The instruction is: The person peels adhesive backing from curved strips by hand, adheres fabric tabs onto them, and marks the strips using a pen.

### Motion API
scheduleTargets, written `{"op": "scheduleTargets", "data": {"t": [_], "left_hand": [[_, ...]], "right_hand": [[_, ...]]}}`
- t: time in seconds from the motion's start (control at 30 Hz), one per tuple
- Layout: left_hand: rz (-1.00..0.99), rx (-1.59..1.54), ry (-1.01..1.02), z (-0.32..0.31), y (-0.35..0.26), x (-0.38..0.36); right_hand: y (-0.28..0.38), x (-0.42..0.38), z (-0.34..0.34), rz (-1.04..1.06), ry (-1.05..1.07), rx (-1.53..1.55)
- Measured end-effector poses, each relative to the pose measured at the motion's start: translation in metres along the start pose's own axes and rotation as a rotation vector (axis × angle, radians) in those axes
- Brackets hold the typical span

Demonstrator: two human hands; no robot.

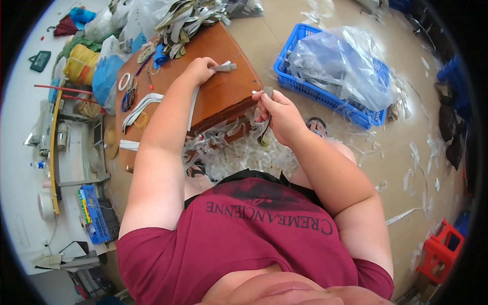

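My left hand (pixel 200 71) is over the top of a brown table (pixel 223 48). Its fingers are closed on the end of a short grey strip (pixel 224 67), with a white bit beside it. Just off the table's near right corner, my right hand (pixel 278 111) pinches another grey strip (pixel 268 92) between thumb and fingers. A darker length (pixel 264 131) hangs below that hand. A bundle of grey and olive strips (pixel 185 25) lies at the table's far end. White strips (pixel 145 109) lie left of my left arm, partly hidden by it.
Scissors (pixel 129 96), a white tape roll (pixel 124 81) and yellow rubber bands (pixel 142 122) lie on the table's left. A blue basket (pixel 325 96) with clear plastic bags stands on the floor at right. White scraps (pixel 229 152) pile below the table. A red stool (pixel 441 251) stands lower right.
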State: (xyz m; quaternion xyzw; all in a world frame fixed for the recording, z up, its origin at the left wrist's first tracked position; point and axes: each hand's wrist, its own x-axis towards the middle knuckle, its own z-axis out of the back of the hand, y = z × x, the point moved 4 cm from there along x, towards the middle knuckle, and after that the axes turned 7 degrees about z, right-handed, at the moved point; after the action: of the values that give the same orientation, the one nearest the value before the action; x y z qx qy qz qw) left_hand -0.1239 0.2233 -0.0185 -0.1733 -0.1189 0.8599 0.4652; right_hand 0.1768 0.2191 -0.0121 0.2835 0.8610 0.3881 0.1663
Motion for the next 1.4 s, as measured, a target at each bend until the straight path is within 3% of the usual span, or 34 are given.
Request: {"op": "scheduleTargets", "data": {"t": [0.1,0.2,0.3,0.4,0.63,0.8,0.9,1.07,1.17,1.4], "left_hand": [[0.02,0.028,-0.064,-0.005,0.002,-0.004],[0.01,-0.217,-0.126,-0.009,-0.001,-0.02],[0.041,-0.343,-0.002,-0.003,-0.025,-0.056],[0.045,-0.745,0.147,0.003,-0.06,-0.107],[-0.183,-1.251,0.432,-0.004,-0.114,-0.21],[-0.16,-1.353,0.46,-0.017,-0.124,-0.23],[-0.162,-1.429,0.487,-0.021,-0.128,-0.232],[-0.209,-1.48,0.496,-0.031,-0.125,-0.23],[-0.144,-1.322,0.385,-0.032,-0.131,-0.231],[-0.125,-1.549,0.443,-0.045,-0.126,-0.221]], "right_hand": [[-0.002,0.0,0.003,0.014,-0.027,0.0],[-0.003,0.001,0.006,0.04,-0.059,-0.043],[-0.001,0.001,0.009,0.068,-0.097,-0.108],[-0.001,-0.002,0.009,0.125,-0.09,-0.005],[0.024,-0.024,-0.021,0.236,0.132,0.329],[0.024,-0.03,-0.021,0.172,0.274,0.416],[0.027,-0.036,-0.028,0.178,0.186,0.286],[0.024,-0.032,-0.023,0.143,0.228,0.321],[0.024,-0.03,-0.02,0.148,0.219,0.275],[0.026,-0.027,-0.015,0.135,0.172,0.339]]}}
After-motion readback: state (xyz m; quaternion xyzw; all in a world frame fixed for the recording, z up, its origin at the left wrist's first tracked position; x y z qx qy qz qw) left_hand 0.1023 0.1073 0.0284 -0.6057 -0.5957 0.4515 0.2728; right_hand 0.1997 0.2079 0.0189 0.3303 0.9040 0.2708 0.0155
